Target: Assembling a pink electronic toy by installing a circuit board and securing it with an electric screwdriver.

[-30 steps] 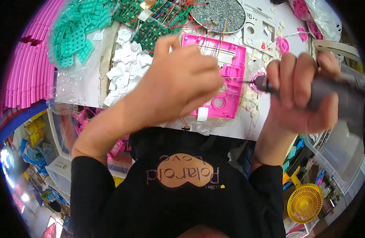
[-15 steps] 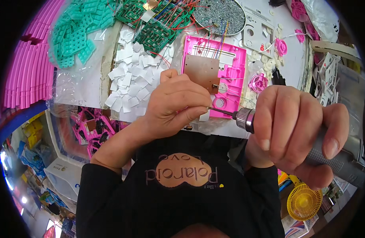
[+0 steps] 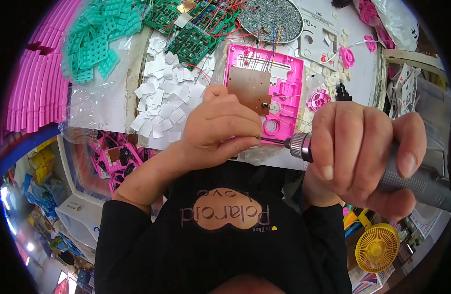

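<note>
My right hand (image 3: 355,152) is wrapped round a grey electric screwdriver (image 3: 416,188) with a silver collar, its thin bit pointing left. The bit's tip meets the pinched thumb and forefinger of my left hand (image 3: 220,125). A tiny brassy screw (image 3: 258,137) shows at those fingertips, mostly hidden. Just beyond my left hand lies a pink plastic housing (image 3: 289,105), and on it a brown circuit board (image 3: 250,85) with several thin coloured wires. My left knuckles overlap the board's near left corner.
Loose white squares (image 3: 161,98) lie left of the housing. Behind are green circuit boards (image 3: 196,44) and a round tray of screws (image 3: 272,22). Teal keypads (image 3: 95,49) and stacked pink parts (image 3: 36,93) fill the far left. Pink rings (image 3: 318,100) lie right; a yellow basket (image 3: 377,247) is lower right.
My right hand and the screwdriver have shifted slightly left, and the driver's back end has tipped up a little in view. My left hand keeps its pinch, almost unmoved.
</note>
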### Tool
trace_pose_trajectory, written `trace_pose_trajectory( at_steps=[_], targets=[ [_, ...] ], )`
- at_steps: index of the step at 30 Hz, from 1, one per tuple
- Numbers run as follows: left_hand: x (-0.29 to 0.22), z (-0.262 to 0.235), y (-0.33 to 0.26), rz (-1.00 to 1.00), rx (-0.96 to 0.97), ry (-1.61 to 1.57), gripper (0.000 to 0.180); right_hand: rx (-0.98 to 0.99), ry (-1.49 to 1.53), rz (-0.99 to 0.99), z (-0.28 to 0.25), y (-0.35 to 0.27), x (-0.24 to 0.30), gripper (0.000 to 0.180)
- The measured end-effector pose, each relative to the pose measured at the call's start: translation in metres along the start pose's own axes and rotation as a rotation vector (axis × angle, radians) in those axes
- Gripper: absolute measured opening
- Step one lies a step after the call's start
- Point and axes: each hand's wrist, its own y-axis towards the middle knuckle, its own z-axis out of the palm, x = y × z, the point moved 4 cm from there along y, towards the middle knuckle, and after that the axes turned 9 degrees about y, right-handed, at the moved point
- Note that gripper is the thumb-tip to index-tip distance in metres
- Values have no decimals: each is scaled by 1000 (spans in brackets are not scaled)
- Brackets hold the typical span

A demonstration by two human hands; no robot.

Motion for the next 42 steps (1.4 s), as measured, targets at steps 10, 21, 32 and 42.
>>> trace_pose_trajectory(
  at_steps=[10,21,32,42],
  targets=[
    [6,-19,17,12,223,616,9,-52,-416,-23,-41,3,-18,32],
    [14,-5,5,-63,306,586,10,35,-725,7,-67,13,-44,22],
    [15,-8,9,-197,163,474,7,176,-317,16,-39,25,-21,34],
    [13,-3,29,-139,193,435,8,123,-286,44,-28,8,-17,38]
  ],
)
